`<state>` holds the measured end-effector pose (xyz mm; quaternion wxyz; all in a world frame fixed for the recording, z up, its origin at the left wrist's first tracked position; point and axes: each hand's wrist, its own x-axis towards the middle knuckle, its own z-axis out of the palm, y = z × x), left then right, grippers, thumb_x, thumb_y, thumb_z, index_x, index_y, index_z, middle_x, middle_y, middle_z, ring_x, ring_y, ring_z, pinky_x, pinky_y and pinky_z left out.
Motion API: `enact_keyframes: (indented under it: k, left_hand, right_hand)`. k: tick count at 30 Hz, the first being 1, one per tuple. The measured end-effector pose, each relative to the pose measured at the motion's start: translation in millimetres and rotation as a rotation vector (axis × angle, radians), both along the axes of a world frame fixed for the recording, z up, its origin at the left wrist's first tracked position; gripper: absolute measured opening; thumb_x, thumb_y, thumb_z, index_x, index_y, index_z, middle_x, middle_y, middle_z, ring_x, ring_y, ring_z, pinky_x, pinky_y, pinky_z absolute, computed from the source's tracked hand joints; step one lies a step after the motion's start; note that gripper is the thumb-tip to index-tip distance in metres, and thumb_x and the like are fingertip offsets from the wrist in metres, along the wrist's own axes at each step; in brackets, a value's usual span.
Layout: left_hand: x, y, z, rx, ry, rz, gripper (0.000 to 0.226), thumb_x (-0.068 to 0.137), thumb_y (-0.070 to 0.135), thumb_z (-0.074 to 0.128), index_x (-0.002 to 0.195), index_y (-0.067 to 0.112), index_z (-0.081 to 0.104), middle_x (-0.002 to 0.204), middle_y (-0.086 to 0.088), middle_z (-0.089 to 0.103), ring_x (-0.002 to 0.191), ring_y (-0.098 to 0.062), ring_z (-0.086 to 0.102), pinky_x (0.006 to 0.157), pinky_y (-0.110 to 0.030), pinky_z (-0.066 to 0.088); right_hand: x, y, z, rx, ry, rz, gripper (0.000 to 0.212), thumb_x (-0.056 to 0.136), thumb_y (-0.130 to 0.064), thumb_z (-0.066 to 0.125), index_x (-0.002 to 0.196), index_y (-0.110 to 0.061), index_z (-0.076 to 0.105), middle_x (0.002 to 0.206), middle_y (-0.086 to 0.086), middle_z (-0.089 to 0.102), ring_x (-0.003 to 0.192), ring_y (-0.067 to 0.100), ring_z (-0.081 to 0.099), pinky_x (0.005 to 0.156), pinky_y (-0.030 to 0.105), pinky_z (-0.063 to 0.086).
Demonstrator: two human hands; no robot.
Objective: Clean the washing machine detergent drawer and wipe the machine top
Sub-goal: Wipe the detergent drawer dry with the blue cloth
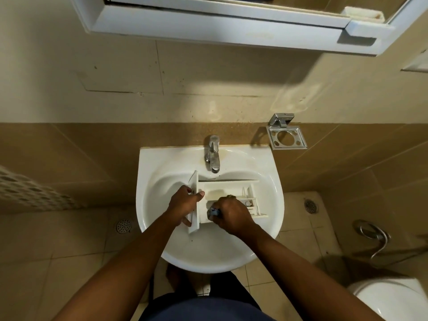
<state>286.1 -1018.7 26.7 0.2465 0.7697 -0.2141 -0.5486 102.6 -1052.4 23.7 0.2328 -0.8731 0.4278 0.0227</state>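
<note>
The drawer (228,198) lies across the sink (162,228) bowl. At its 9 o'clock end the left hand (185,205) clamps the front panel, thumb over the top, fingers beneath. The right hand (231,216) is fisted around a small blue tool (213,212) in the near compartment. The tap (212,154) overhangs at 12; a soap holder (286,137) at 1, toilet (391,300) at 4.
</note>
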Motion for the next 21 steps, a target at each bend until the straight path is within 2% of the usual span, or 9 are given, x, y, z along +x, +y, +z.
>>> enact_keyframes:
  k: [2,5,9,12,14,18,21]
  left_hand:
    - [1,-1,-1,-0.002,0.025,0.011,0.050,0.090,0.047,0.072,0.126,0.020,0.050,0.115,-0.011,0.061,0.101,-0.034,0.064,0.052,-0.054,0.060]
    - [3,-1,-2,0.000,0.047,0.026,0.047,0.089,0.048,0.073,0.121,0.021,0.051,0.112,-0.011,0.061,0.098,-0.032,0.063,0.051,-0.055,0.060]
    - [3,0,-3,-0.006,0.067,0.033,0.049,0.088,0.048,0.073,0.122,0.021,0.051,0.110,-0.010,0.062,0.097,-0.031,0.063,0.051,-0.056,0.059]
    - [4,0,-4,-0.014,0.078,0.041,0.051,0.088,0.048,0.073,0.124,0.020,0.051,0.110,-0.010,0.062,0.097,-0.030,0.063,0.052,-0.057,0.059]
    - [2,0,-5,-0.011,0.067,0.040,0.051,0.089,0.047,0.073,0.126,0.020,0.051,0.112,-0.010,0.062,0.098,-0.031,0.063,0.054,-0.058,0.060]
    - [3,-2,-4,-0.009,0.068,0.042,0.053,0.090,0.046,0.073,0.128,0.016,0.052,0.112,-0.013,0.061,0.099,-0.034,0.062,0.055,-0.061,0.059]
    - [8,-1,-4,0.002,0.123,0.045,0.057,0.088,0.048,0.076,0.129,0.014,0.053,0.109,-0.018,0.063,0.097,-0.036,0.063,0.060,-0.066,0.058]
  right_hand:
    - [-7,-8,2,-0.010,0.049,-0.028,0.019,0.088,-0.032,0.067,0.088,-0.014,0.074,0.091,0.013,0.067,0.088,0.035,0.064,0.068,0.029,0.040]
    - [-24,-19,2,0.000,0.116,-0.150,0.021,0.087,-0.033,0.070,0.095,-0.013,0.074,0.100,0.012,0.068,0.096,0.034,0.064,0.074,0.030,0.046]
    - [-34,-24,2,0.051,0.178,-0.363,0.038,0.078,-0.047,0.082,0.094,-0.016,0.069,0.098,0.006,0.068,0.092,0.027,0.065,0.075,0.029,0.049]
    - [-18,-9,-1,-0.036,0.157,-0.396,0.031,0.086,-0.032,0.074,0.102,-0.007,0.067,0.102,0.013,0.069,0.096,0.034,0.066,0.080,0.033,0.049]
    - [-3,5,-7,-0.053,0.043,-0.361,0.017,0.087,-0.019,0.066,0.093,-0.003,0.067,0.092,0.017,0.070,0.087,0.038,0.067,0.074,0.035,0.049]
    - [2,2,0,0.177,-0.108,-0.327,0.006,0.079,-0.010,0.074,0.079,-0.005,0.071,0.079,0.010,0.072,0.076,0.028,0.067,0.066,0.030,0.047]
    - [-17,-21,24,0.417,-0.240,-0.402,0.011,0.073,-0.011,0.086,0.079,-0.010,0.077,0.084,-0.001,0.077,0.081,0.014,0.071,0.076,0.029,0.054]
